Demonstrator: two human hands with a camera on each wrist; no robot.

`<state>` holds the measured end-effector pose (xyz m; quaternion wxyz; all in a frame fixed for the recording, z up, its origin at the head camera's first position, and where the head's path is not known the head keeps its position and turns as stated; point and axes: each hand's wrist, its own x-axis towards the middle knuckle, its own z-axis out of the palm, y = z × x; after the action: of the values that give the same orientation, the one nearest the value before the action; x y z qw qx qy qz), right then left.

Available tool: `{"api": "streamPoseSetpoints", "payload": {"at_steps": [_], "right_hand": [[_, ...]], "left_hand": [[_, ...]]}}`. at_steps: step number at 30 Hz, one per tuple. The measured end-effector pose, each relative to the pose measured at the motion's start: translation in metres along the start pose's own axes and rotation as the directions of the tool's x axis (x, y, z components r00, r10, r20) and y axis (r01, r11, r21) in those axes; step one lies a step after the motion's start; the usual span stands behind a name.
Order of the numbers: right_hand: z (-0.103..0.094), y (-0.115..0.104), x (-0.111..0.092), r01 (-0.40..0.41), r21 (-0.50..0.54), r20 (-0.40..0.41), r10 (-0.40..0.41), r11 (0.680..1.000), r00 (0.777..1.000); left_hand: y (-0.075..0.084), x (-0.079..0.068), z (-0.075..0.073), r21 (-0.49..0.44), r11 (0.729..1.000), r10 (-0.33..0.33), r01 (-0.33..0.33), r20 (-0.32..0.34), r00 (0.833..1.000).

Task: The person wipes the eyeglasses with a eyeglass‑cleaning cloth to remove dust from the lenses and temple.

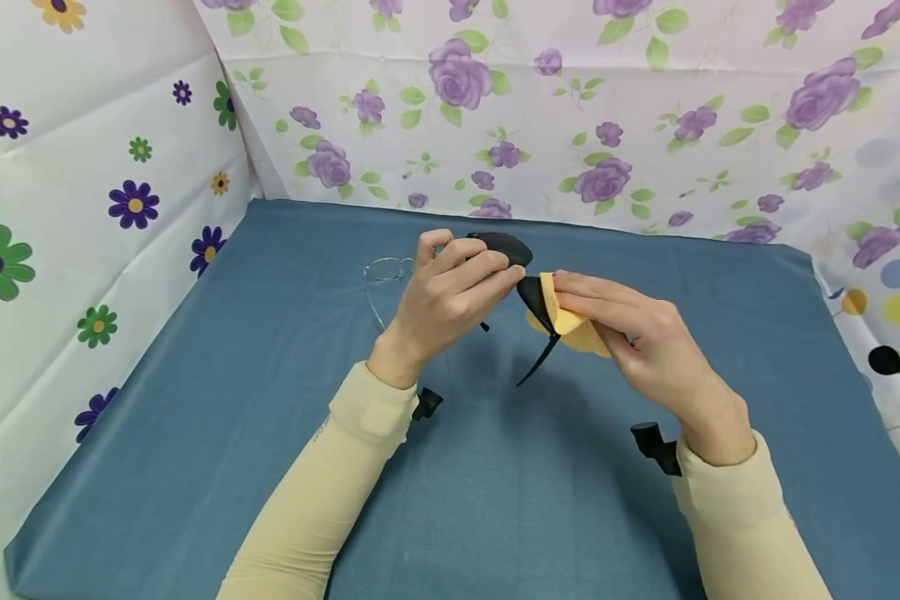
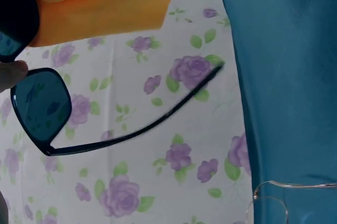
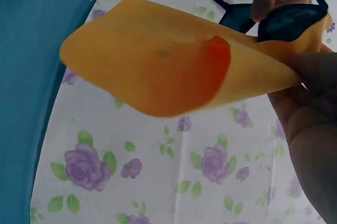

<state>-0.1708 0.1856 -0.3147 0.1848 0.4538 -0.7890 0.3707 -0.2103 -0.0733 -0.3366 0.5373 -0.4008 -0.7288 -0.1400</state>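
Black-framed sunglasses [image 1: 506,247] with dark lenses are held up above the table, their arms unfolded. My left hand [image 1: 450,292] grips them near the middle, a fingertip at the bridge in the left wrist view. A yellow cloth [image 1: 583,337] is pinched in my right hand [image 1: 648,337] against the other lens. In the right wrist view the cloth [image 3: 152,60] droops loosely beside the sunglasses [image 3: 289,22], covering the lower edge of the nearer lens. The cloth partly hides my right thumb and fingertips.
Thin wire-framed eyeglasses [image 2: 295,185] lie on the blue-covered table [image 1: 217,400], behind my left hand. White flowered sheets [image 1: 540,117] hang at the table's back and left side. Small black mounts [image 1: 654,446] stick out from both wrists.
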Motion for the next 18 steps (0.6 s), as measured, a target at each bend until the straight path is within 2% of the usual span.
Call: {"api": "streamPoseSetpoints", "payload": {"at_steps": [4,9,13,18], "right_hand": [[0.002,-0.001,0.001,-0.013,0.029,0.031,0.012,0.999,0.999],[0.002,-0.003,0.001,-0.029,0.066,0.057,0.025,0.997,0.998],[0.000,-0.007,0.001,-0.034,0.092,0.084,0.026,0.995,0.996],[-0.003,-0.010,0.000,-0.008,0.077,0.094,0.001,0.997,0.996]], "left_hand": [[0.002,-0.003,0.004,-0.007,1.000,0.028,-0.028,-0.003,1.000],[0.003,-0.006,0.007,-0.035,0.999,0.018,-0.018,-0.013,1.000],[0.001,-0.008,0.009,-0.041,0.999,0.009,-0.011,-0.057,0.998],[-0.004,-0.013,0.011,-0.018,1.000,0.013,-0.015,-0.120,0.993]]}}
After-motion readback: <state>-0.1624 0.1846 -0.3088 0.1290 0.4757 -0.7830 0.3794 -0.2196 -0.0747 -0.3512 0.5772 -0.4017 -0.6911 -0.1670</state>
